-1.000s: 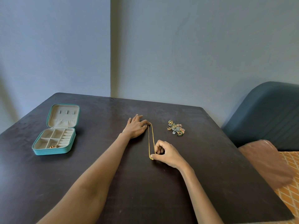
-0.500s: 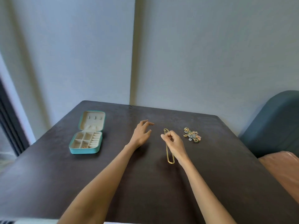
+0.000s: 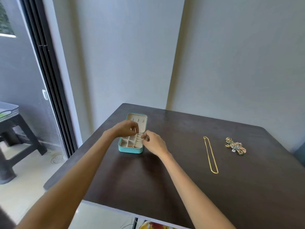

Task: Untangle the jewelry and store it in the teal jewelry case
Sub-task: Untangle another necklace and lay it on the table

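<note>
**Both hands over the open case, chain and tangle waiting to the right**

The teal jewelry case (image 3: pixel 130 147) lies open near the left edge of the dark surface (image 3: pixel 181 187), lid tilted back, its pale compartments showing; something small and orange sits in a near compartment. Well apart to the right lies the gold chain (image 3: pixel 211 154), drawn out as a long narrow loop running near to far. Just right of it, not touching, sits the tangled cluster of jewelry (image 3: pixel 235 147).

The chain looks light, limp and slippery; it will likely slump and re-knot if scooped up in the middle, so a pinch at the clasp end, or at both ends, seems the better hold. The cluster appears to be small stiff pieces hooked together, probably delicate at their settings and posts; I would steady the bulk and tease out one piece by its edge.

The left hand (image 3: pixel 125 129) hovers over the case with fingers curled inward toward the thumb. The right hand (image 3: pixel 152 142) sits at the case's right edge, fingertips drawn together near the ring-roll slots. Whether either hand pinches a small item cannot be told; anything held there is too small to make out.
</note>
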A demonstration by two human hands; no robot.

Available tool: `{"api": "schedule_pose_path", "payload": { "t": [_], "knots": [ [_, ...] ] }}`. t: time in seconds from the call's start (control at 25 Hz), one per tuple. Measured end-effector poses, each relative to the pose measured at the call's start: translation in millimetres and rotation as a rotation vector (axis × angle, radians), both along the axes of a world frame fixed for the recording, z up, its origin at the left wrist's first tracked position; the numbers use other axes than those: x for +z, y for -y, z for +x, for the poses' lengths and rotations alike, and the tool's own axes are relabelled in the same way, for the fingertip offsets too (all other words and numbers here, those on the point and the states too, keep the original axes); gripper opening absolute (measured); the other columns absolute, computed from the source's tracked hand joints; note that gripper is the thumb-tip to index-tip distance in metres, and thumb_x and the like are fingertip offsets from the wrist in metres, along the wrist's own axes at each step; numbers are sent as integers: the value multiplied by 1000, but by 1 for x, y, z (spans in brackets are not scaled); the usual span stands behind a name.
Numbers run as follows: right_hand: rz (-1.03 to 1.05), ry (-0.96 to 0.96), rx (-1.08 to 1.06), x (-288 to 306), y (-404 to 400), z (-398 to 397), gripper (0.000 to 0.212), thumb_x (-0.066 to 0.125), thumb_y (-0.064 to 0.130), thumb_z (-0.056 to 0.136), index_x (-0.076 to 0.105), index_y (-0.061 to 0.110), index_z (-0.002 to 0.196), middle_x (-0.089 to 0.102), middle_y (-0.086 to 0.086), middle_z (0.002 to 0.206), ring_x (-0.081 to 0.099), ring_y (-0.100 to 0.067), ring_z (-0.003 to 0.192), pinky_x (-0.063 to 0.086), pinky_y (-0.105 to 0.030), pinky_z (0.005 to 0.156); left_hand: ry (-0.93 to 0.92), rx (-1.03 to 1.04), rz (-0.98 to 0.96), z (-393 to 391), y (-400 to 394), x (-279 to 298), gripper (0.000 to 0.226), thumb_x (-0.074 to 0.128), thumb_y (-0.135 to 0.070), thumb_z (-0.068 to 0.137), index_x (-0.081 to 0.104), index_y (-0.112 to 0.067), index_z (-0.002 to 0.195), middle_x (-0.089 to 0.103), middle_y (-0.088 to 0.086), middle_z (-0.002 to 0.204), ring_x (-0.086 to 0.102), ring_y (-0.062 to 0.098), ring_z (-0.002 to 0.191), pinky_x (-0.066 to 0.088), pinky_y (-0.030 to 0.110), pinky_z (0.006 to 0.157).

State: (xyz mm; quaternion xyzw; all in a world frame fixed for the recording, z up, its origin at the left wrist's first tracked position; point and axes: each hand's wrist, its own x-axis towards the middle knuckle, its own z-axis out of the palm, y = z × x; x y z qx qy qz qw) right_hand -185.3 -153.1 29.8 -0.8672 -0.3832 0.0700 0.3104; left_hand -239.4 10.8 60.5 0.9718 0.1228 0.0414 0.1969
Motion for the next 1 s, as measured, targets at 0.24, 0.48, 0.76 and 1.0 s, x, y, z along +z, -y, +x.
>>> {"api": "schedule_pose_path", "payload": {
  "t": [0.24,0.48,0.76,1.0],
  "knots": [
    [-72,15,74,-7,-12,3,13,55,20,84,63,28,90,52,7,90,53,-15,87,36,-28,70,-276,-98,-75,-19,-10,-12,14,64,-13,81,71,-11,92,63,-1,84,55,9,69,44,16,62],
    [0,-40,64,-18,-14,9,10,58,20,84,61,29,83,46,10,78,51,-13,80,38,-28,68,-306,-117,123,-13,-1,-13,18,65,-24,85,71,-16,100,62,-3,85,53,12,75,38,17,56],
    [88,-67,72,-21,-10,8,10,58,17,85,62,25,89,49,6,84,51,-12,78,42,-30,71,-199,-94,-55,-18,-4,-10,7,59,-18,85,62,-17,79,58,-3,78,50,11,68,39,20,61],
    [345,-315,110,-5,4,8,17,66,18,87,62,14,103,63,1,93,55,-7,80,45,-14,73,21,-195,-395,-11,12,23,23,58,-4,85,53,-18,68,53,-9,64,47,-2,56,38,11,57]
  ]
}}
